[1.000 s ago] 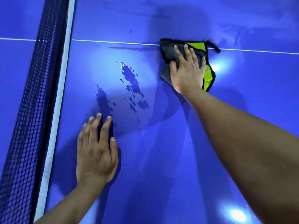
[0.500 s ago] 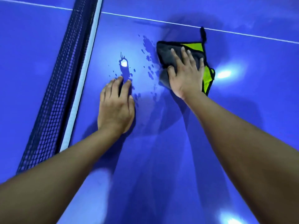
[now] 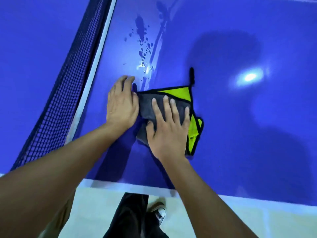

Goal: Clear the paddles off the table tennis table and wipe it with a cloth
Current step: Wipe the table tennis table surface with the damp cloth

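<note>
Head view shows the right hand [image 3: 169, 129] pressed flat, fingers spread, on the grey-and-green cloth [image 3: 173, 107] lying on the blue table [image 3: 240, 134] near its front edge, beside the net [image 3: 68, 93]; the left hand [image 3: 122, 104] rests open and flat, gripping nothing, touching the cloth's left edge. Water droplets [image 3: 143, 43] sit beyond the cloth – the likely slip is a pass that misses or smears them, or the folded cloth bunching under the palm – leaving streaks
</note>
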Motion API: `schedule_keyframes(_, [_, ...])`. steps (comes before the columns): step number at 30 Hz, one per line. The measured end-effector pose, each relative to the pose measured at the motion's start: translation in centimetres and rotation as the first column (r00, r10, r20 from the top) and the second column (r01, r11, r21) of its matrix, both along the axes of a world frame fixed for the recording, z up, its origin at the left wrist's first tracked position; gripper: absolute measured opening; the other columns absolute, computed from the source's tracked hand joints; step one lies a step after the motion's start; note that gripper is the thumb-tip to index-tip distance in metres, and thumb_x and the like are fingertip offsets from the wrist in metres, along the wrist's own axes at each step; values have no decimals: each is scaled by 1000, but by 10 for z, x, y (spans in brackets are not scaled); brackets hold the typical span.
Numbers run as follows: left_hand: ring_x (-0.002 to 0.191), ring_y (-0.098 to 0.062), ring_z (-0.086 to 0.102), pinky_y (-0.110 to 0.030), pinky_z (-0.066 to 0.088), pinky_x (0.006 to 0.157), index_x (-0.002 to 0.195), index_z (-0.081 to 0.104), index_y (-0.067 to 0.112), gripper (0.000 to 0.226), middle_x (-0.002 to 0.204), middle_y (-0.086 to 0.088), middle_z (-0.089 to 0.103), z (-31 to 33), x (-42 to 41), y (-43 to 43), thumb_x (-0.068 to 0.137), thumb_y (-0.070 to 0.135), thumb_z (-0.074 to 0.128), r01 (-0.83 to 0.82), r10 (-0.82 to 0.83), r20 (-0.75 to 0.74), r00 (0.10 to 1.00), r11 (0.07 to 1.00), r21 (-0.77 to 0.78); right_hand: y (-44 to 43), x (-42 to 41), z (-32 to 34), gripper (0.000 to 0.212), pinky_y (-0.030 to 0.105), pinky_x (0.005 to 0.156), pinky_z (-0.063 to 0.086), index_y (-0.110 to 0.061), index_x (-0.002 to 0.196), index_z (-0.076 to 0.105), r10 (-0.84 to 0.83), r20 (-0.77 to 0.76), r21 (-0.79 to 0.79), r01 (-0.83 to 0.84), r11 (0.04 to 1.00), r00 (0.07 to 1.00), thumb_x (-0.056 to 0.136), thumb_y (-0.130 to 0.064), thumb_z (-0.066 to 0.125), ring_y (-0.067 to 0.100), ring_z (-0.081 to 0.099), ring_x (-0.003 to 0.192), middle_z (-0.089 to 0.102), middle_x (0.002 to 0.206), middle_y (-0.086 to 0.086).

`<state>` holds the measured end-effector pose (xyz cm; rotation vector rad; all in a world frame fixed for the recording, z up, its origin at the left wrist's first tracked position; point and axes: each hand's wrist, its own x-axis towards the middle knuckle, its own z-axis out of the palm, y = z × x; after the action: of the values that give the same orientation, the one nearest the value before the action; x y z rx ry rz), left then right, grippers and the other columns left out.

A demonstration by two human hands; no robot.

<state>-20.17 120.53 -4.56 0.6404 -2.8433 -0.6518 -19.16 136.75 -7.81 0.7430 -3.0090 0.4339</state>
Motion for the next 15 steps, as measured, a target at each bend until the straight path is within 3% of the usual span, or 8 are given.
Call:
schedule_keyframes(6, [141,-31,39,-47,31,116,144,48,8,45,152,-12,41,9,66,23,99,9,46,-16,14,29,999,996,87,52,117,-1,64,61,123,13,-31,161,29,44,44,-12,-44,999,998,101,-46,45,19,14,157,22,169,1])
schedule_keyframes(10, [141,-29,38,-47,31,117,143,49,10,44,152,-9,43,14,72,35,98,9,49,4,-7,27,1000,996,94,61,119,1,67,61,124,13,-33,161,25,61,70,6,-62,998,996,100,-47,44,18,11,158,19,170,0])
schedule_keyframes(15, [141,-28,38,-46,31,116,139,52,10,40,149,-10,44,19,45,33,100,12,51,14,-12,-18,1000,995,101,67,74,1,69,60,123,15,-34,162,22,197,34,15,-198,980,980,99,-48,45,16,9,158,17,170,-2])
